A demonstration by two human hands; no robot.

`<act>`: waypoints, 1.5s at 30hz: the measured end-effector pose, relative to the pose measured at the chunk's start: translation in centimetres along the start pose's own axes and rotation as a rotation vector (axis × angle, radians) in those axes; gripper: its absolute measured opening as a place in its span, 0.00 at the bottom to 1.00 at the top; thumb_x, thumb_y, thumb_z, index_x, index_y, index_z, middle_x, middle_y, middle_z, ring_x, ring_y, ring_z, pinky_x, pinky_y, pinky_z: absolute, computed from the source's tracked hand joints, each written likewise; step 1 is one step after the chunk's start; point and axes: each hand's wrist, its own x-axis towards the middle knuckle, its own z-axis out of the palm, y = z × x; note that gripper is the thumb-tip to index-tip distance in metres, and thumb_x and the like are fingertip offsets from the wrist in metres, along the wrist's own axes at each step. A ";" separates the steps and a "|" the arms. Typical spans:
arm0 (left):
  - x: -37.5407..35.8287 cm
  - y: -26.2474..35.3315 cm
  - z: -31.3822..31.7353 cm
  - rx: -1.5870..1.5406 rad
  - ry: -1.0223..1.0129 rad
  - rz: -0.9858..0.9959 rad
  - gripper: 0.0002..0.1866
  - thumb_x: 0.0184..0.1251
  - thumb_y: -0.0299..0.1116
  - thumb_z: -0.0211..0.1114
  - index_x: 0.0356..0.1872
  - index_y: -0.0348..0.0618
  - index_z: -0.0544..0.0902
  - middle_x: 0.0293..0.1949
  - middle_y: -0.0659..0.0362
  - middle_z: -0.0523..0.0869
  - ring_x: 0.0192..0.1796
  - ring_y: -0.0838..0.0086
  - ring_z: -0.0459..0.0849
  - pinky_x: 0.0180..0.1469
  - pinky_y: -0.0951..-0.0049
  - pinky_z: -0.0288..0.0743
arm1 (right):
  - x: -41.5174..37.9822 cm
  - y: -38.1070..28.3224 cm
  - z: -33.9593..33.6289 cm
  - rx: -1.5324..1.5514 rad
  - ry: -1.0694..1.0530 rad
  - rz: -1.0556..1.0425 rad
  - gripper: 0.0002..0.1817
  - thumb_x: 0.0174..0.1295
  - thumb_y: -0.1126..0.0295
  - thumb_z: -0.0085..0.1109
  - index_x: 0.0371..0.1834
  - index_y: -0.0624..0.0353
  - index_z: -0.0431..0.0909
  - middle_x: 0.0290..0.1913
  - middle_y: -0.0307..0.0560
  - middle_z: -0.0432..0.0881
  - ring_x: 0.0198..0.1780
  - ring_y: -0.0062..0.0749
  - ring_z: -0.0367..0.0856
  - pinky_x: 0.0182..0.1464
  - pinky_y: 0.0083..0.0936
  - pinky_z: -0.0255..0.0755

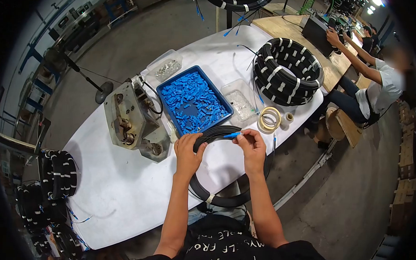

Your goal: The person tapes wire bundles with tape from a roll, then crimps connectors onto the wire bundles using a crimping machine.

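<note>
A coil of black cable (230, 202) is in front of me, partly over the table's near edge, with a strip of pale tape round its lower side. My left hand (188, 156) is closed on the coil's upper left side, thumb on the inside. Between the thumb and fingers of my right hand (253, 152) is a small blue connector (232, 135), held just above the coil's upper strands. Whether it is joined to a cable end is hard to see. Right behind the coil stands a blue tray (228, 113) heaped with blue plastic pieces (191, 95).
A metal press-like machine (130, 118) stands left of the tray. Clear bins (241, 103) of small parts, tape rolls (269, 119) and a stack of taped coils (288, 71) share the white table (100, 190). More coils (59, 175) hang at left. A co-worker (379, 81) sits at right.
</note>
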 end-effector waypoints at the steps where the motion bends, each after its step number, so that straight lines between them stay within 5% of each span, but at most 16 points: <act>1: -0.1 -1.0 0.6 -0.034 -0.040 -0.077 0.14 0.65 0.37 0.66 0.49 0.44 0.83 0.48 0.53 0.86 0.59 0.57 0.76 0.64 0.57 0.63 | 0.5 0.1 -0.2 0.016 0.025 -0.009 0.08 0.65 0.81 0.60 0.46 0.67 0.74 0.40 0.43 0.81 0.40 0.22 0.82 0.48 0.23 0.81; 7: -1.0 -4.1 5.0 -0.124 -0.061 -0.032 0.20 0.65 0.33 0.65 0.58 0.43 0.80 0.51 0.48 0.81 0.58 0.55 0.74 0.61 0.57 0.67 | 3.5 3.7 -3.7 -0.214 0.090 0.031 0.13 0.68 0.74 0.58 0.53 0.66 0.77 0.39 0.40 0.80 0.39 0.21 0.81 0.45 0.20 0.77; 9: -1.1 -3.8 5.3 -0.066 -0.035 -0.093 0.21 0.63 0.32 0.66 0.58 0.41 0.80 0.51 0.49 0.78 0.58 0.54 0.73 0.62 0.58 0.67 | 4.0 4.9 -5.4 -0.534 0.068 -0.003 0.11 0.68 0.73 0.59 0.51 0.65 0.78 0.39 0.39 0.81 0.39 0.20 0.81 0.45 0.20 0.76; 11: -1.6 -3.8 5.4 -0.075 -0.026 -0.085 0.23 0.61 0.31 0.67 0.58 0.39 0.79 0.51 0.50 0.76 0.58 0.54 0.73 0.63 0.58 0.67 | 3.5 5.2 -6.5 -0.586 0.063 -0.030 0.08 0.65 0.75 0.61 0.45 0.64 0.80 0.39 0.44 0.83 0.40 0.27 0.82 0.43 0.26 0.76; 13: -1.9 -3.5 5.5 0.033 -0.001 -0.030 0.23 0.60 0.30 0.67 0.58 0.39 0.79 0.52 0.51 0.75 0.58 0.54 0.72 0.63 0.58 0.67 | 3.2 6.1 -7.8 -1.036 0.008 -0.335 0.07 0.63 0.76 0.60 0.42 0.64 0.79 0.40 0.51 0.84 0.42 0.39 0.83 0.46 0.32 0.75; 14: -2.0 -3.8 5.8 0.094 0.012 -0.007 0.23 0.61 0.29 0.66 0.59 0.40 0.78 0.54 0.50 0.75 0.58 0.54 0.73 0.62 0.57 0.68 | 3.0 6.6 -7.9 -0.976 0.026 -0.230 0.06 0.62 0.77 0.58 0.42 0.63 0.78 0.41 0.55 0.83 0.44 0.50 0.81 0.47 0.36 0.74; 19: -2.1 -4.7 6.6 0.041 0.044 -0.065 0.22 0.62 0.28 0.64 0.59 0.40 0.78 0.56 0.50 0.76 0.58 0.55 0.75 0.60 0.57 0.71 | 3.8 6.7 -7.3 -1.072 0.046 -0.533 0.08 0.64 0.75 0.56 0.45 0.61 0.76 0.40 0.53 0.82 0.43 0.53 0.81 0.45 0.42 0.73; 21: -2.4 -4.7 6.7 0.005 0.070 -0.134 0.22 0.62 0.27 0.64 0.59 0.40 0.79 0.55 0.49 0.77 0.59 0.54 0.74 0.62 0.59 0.70 | 3.5 6.9 -7.3 -1.108 0.027 -0.335 0.07 0.65 0.75 0.54 0.45 0.61 0.75 0.40 0.55 0.82 0.42 0.55 0.81 0.43 0.44 0.72; 25: -3.0 -4.8 5.9 0.028 0.043 -0.159 0.21 0.63 0.27 0.64 0.59 0.42 0.79 0.56 0.51 0.77 0.58 0.54 0.75 0.61 0.60 0.71 | 3.5 7.3 -7.0 -1.201 0.034 -0.324 0.06 0.66 0.75 0.55 0.45 0.61 0.73 0.36 0.57 0.82 0.39 0.58 0.79 0.41 0.48 0.69; 38: -9.3 -7.2 0.2 -0.062 0.130 -0.219 0.19 0.60 0.29 0.67 0.53 0.38 0.82 0.48 0.48 0.82 0.52 0.54 0.81 0.57 0.62 0.74 | -3.2 9.7 -3.2 -1.242 0.058 -0.394 0.07 0.63 0.75 0.58 0.44 0.59 0.76 0.39 0.52 0.82 0.40 0.54 0.78 0.42 0.48 0.68; 45: -12.2 -9.8 -2.6 -0.141 0.179 -0.275 0.14 0.65 0.27 0.58 0.49 0.33 0.83 0.46 0.44 0.86 0.49 0.52 0.84 0.55 0.64 0.75 | -3.8 10.8 -2.2 -1.006 -0.106 -0.193 0.06 0.61 0.73 0.61 0.41 0.59 0.80 0.39 0.50 0.82 0.40 0.47 0.81 0.43 0.39 0.73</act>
